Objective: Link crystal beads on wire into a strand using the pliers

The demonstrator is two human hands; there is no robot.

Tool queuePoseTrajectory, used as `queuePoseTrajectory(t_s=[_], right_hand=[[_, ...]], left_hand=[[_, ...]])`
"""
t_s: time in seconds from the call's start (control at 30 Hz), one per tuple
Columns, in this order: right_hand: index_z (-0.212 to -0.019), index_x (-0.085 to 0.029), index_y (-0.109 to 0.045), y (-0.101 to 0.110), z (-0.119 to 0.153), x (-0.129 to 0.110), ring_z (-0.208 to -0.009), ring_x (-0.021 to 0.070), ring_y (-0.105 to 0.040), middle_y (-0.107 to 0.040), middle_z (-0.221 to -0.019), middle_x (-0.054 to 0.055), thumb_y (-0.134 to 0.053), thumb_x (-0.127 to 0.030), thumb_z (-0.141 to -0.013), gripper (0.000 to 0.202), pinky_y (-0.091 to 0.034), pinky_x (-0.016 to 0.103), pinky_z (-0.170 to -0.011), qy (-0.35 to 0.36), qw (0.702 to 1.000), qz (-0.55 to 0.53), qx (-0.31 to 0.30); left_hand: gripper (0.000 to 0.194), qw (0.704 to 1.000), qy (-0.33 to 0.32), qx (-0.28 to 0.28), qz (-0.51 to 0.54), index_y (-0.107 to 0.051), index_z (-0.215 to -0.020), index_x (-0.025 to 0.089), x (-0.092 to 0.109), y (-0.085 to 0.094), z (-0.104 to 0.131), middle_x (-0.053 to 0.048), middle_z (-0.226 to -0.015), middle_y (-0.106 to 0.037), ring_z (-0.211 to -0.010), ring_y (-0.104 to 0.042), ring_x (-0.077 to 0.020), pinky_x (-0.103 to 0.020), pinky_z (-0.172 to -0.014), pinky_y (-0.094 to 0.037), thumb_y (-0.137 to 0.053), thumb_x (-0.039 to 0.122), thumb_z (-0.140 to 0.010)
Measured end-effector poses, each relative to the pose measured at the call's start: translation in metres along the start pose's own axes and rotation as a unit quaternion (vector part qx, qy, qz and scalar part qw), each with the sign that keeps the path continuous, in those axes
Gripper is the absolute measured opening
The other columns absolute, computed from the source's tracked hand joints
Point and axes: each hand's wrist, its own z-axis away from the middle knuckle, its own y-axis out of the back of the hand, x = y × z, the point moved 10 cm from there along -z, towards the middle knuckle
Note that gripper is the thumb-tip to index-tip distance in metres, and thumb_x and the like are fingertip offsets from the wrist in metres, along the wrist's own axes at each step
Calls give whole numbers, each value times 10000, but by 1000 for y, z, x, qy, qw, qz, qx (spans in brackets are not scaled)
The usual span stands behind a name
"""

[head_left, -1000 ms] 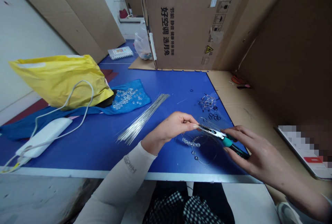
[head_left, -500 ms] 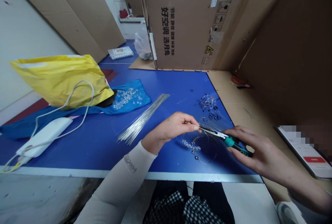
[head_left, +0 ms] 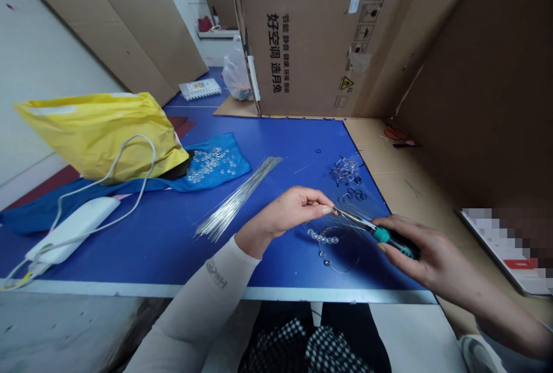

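Observation:
My left hand (head_left: 296,210) is closed in a pinch on a thin wire, above the blue table. My right hand (head_left: 427,249) is wrapped round needle-nose pliers (head_left: 381,233) with green and black handles. The pliers' tips meet the wire right at my left fingertips, and the jaws look nearly shut. Below my hands a short row of clear beads (head_left: 323,238) shows on wire, with a wide thin loop beside it. Whether that wire is the pinched one I cannot tell. Loose thin wires (head_left: 352,216) lie behind the pliers.
A bundle of straight silvery wires (head_left: 239,197) lies left of my hands. Clear beads (head_left: 211,163) rest on a blue cloth (head_left: 235,145) near a yellow bag (head_left: 108,137). At right are a beaded pile (head_left: 344,170), small dark rings (head_left: 358,194) and a phone (head_left: 496,246). A large carton (head_left: 315,45) stands behind.
The pliers have turned slightly in my right hand, and their tips now lie closer along my left fingertips. The hanging beads have shifted into a straighter row. My left hand has barely moved.

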Motion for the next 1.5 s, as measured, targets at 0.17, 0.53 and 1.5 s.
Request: queuePoseTrajectory(t_s=[0.17,0.53,1.5], right_hand=[[-1099,-223,-670,-5,3,6,-895,222,-712,-732,-1045,79,-555,-382,-909,273,-589,301,-737,-38,999,-20,-19],[-1081,-238,-693,-5,6,14,-902,243,-720,-749,-1042,63,-580,-466,-890,318,-603,335,-756,-103,993,-53,-12],[-1223,-238,-533,-1,10,-3,-915,231,-654,-635,-1066,98,-582,-293,-910,322,-542,347,-759,34,998,51,10]], left_hand=[[232,998,-8,42,-50,-709,-905,118,6,1,3,67,-543,-380,-517,-318,-73,-245,-504,-228,-682,313,-783],[182,984,-48,94,-141,-728,-843,128,19,5,4,25,-582,-516,-518,-342,-77,-237,-488,-261,-630,278,-813],[117,977,-77,93,-175,-711,-778,146,28,3,6,-12,-691,-632,-572,-459,-87,-233,-535,-349,-623,215,-814]])
